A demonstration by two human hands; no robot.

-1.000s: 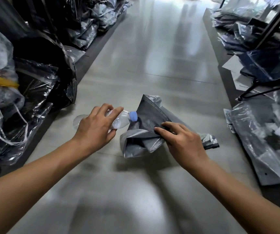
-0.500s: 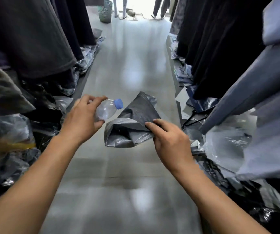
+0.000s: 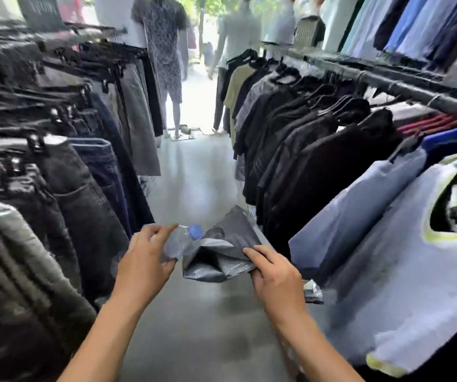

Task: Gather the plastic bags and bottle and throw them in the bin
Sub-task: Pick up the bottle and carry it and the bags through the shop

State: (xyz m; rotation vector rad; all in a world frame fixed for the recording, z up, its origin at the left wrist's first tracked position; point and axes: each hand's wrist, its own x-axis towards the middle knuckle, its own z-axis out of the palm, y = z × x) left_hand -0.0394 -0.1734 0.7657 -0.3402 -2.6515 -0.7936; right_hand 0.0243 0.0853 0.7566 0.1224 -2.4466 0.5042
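Left hand (image 3: pixel 143 267) clamped on bottle (image 3: pixel 179 242), right hand (image 3: pixel 275 279) on grey plastic bags (image 3: pixel 221 255); both now lifted off floor (image 3: pixel 194 188) (view raised), gathering seemingly done, bin not visible.

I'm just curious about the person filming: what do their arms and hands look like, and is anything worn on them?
Both forearms are bare as far as the view reaches: no sleeves show. The left hand and right hand wear no gloves, and no rings, watch or wristband can be seen. Fingernails look short and plain.
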